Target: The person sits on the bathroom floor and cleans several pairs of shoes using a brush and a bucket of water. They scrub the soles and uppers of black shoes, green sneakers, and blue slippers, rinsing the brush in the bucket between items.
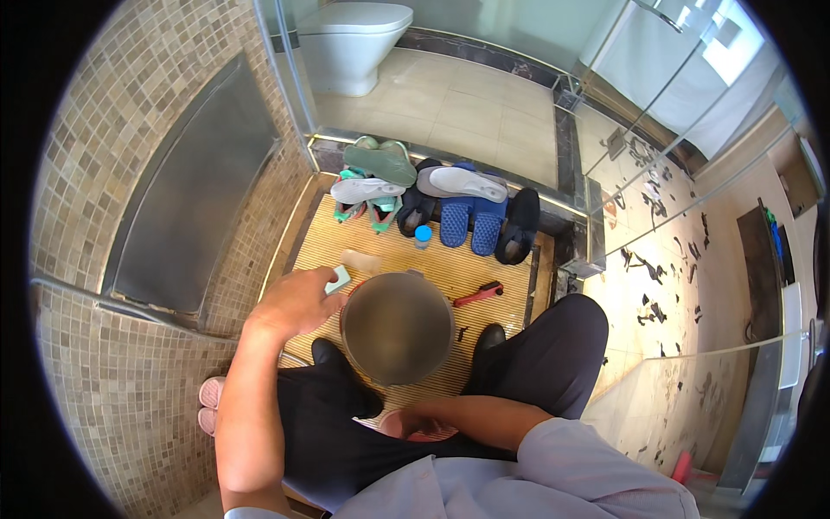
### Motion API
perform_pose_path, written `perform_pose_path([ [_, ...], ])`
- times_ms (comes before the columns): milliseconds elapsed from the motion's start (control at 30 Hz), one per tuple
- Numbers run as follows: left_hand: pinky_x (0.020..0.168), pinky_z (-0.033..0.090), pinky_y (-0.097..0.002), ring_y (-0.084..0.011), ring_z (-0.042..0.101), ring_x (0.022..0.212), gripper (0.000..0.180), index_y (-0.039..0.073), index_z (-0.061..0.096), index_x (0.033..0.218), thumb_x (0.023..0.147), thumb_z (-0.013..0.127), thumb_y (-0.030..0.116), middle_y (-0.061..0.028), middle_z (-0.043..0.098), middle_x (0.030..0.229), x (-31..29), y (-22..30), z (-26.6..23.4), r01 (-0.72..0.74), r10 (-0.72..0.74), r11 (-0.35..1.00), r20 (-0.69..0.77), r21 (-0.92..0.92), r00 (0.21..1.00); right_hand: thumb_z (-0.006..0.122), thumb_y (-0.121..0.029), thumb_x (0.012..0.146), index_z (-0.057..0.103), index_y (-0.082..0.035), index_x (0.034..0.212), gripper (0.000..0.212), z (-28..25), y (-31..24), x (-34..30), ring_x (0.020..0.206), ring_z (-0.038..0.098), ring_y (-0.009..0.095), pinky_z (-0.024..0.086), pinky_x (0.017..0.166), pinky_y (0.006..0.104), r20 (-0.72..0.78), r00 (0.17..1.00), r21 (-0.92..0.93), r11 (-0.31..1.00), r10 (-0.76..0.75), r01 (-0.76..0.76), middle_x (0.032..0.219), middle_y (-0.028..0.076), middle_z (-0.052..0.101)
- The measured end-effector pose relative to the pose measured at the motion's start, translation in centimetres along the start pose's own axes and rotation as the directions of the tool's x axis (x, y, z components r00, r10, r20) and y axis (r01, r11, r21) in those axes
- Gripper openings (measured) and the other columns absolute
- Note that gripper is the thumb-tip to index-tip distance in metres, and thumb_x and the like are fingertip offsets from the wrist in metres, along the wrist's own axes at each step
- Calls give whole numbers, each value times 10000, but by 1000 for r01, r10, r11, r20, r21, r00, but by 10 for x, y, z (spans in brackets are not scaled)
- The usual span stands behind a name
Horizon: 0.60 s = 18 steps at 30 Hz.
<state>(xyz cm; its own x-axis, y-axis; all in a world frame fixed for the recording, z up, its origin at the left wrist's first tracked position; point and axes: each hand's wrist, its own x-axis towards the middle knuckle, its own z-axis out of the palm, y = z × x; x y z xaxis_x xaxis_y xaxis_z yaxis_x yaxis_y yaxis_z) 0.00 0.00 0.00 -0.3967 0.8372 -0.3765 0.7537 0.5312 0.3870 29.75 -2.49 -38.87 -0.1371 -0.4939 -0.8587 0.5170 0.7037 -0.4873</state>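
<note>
So there's one big round grey tub (398, 289) sitting on the ribbed yellowish mat (324, 238), right between the person's two dark boots (490, 338). Inside it's just a murky grey-brown, and I honestly can't tell if that's water or the bare bottom.

Only other small container I spot is one little clear bottle with a blue cap (423, 235), standing past the tub by the footwear. Cap's on, can't make out what's in it. Up the back there's one white toilet (350, 52), lid down, so no clue inside there either.

Left hand (298, 303) is over the tub's left side, thumb and fingers pinched on one pale mint block (338, 279). Right hand (419, 421) is low between the knees, at a pink item (392, 425) that's half hidden; can't tell how firmly it's gripping, or what the thing is.

Rest of the count: one red-and-black handled tool (478, 295) lying just right of the tub, one pale translucent piece (360, 259) near the block, two blue slippers (471, 227) side by side, two pink slippers (210, 406) off by the tiled wall, and at least two black shoes (518, 227) in the row. Green shoes (380, 162) and pale insoles (467, 183) are heaped too much to count properly.
</note>
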Motion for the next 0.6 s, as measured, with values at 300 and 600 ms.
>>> perform_pose_path([
  [300, 956, 528, -477, -395, 695, 1072, 460, 14, 676, 1271, 958, 675, 351, -234, 738, 1106, 16, -17, 13, 51, -49, 998, 53, -31, 997, 641, -397, 1000, 723, 62, 999, 466, -112, -87, -182, 733, 725, 288, 597, 658, 440, -301, 939, 97, 974, -166, 203, 858, 171, 740],
  [600, 921, 527, -516, -422, 689, 1030, 383, 19, 695, 1132, 958, 652, 358, -229, 736, 1020, 48, 12, 28, -125, 115, 990, 145, 63, 983, 583, -362, 1014, 663, 11, 996, 381, -180, -46, -248, 661, 692, 154, 566, 530, 317, -797, 593, 316, 757, -116, 572, 827, 98, 714],
])
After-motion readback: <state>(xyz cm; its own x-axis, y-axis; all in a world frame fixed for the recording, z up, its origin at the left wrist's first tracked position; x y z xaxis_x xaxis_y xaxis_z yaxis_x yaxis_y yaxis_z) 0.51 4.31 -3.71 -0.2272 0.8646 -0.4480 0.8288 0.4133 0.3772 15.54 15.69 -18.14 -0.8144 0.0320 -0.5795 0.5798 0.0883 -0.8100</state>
